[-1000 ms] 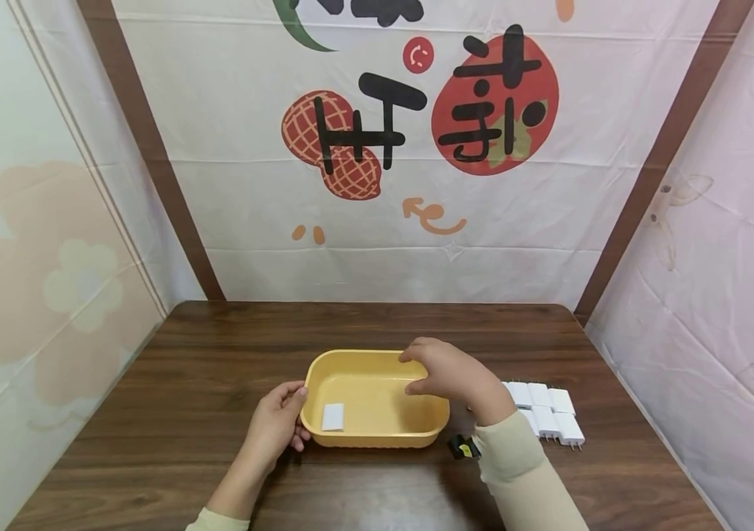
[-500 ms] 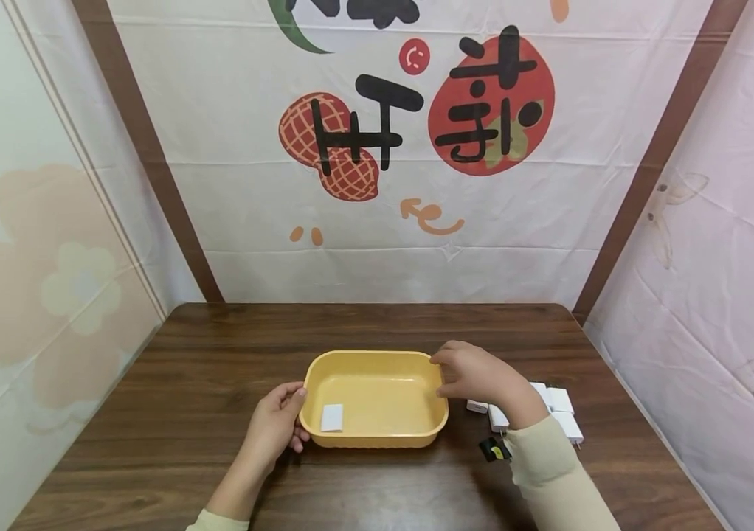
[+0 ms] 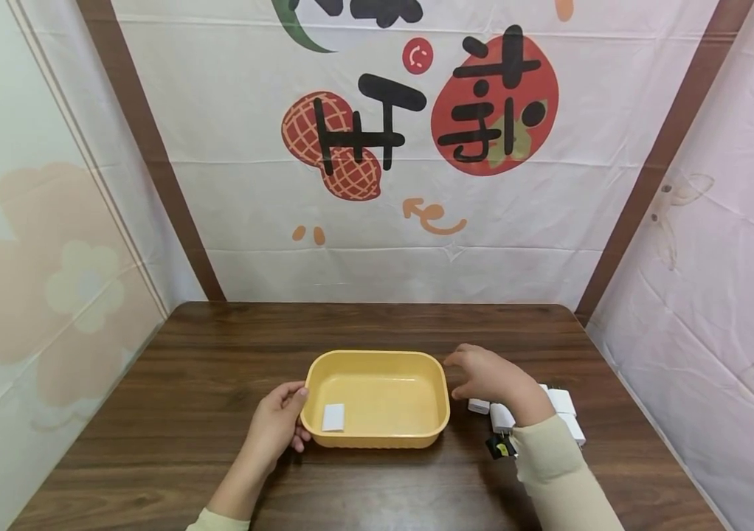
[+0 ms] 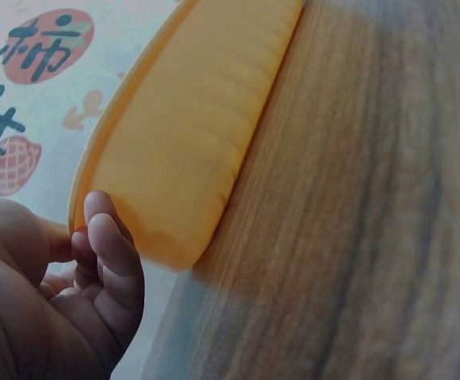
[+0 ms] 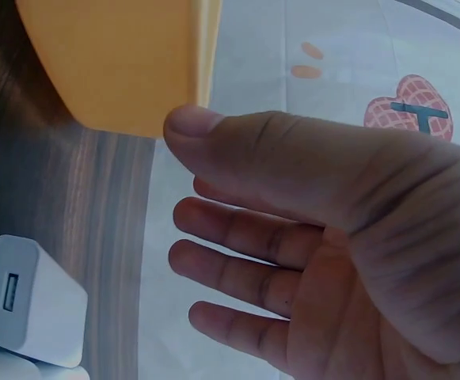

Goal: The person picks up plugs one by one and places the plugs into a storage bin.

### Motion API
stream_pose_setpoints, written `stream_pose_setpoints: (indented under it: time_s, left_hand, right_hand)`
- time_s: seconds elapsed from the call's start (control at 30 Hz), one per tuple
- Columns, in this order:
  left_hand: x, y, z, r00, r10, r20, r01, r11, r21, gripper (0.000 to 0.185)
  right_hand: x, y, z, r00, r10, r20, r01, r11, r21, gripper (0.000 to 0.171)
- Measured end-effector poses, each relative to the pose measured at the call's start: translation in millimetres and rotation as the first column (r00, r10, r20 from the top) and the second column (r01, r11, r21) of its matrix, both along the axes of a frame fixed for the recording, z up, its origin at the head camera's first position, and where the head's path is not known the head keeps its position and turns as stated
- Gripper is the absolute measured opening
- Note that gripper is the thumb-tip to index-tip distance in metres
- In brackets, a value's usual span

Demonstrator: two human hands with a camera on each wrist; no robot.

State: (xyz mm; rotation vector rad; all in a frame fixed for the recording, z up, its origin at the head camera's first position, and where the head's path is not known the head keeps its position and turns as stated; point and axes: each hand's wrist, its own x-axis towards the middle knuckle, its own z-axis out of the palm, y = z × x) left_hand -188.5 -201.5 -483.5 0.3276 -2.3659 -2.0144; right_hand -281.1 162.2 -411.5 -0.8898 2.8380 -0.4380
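White chargers (image 3: 559,413): light, rigid, smooth; best pinched across flat sides. Right hand (image 3: 490,376) spread, empty, above them. Left hand (image 3: 277,424) gripped yellow tray (image 3: 377,359) rim.

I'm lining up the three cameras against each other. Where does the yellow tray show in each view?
Head: yellow tray at table centre, between both hands.
Left wrist: its outer wall runs upper middle to lower left.
Right wrist: its corner at top left.
Shared landmark: the peanut print on the backdrop.
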Motion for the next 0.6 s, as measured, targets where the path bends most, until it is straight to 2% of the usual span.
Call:
stream_pose_setpoints:
  time_s: [0.33,0.6]
  left_hand:
    - [1.6,0,1.8,1.000,0.002,0.001,-0.002,1.000,0.003,0.037]
    - [0.8,0,0.8,1.000,0.007,0.009,-0.007,1.000,-0.003,0.037]
  right_hand:
    - [-2.2,0,-9.9,0.992,-0.102,0.076,0.097,0.993,0.061,0.056]
    - [-1.1,0,-12.9,0.987,-0.143,0.077,0.134,0.985,0.110,0.056]
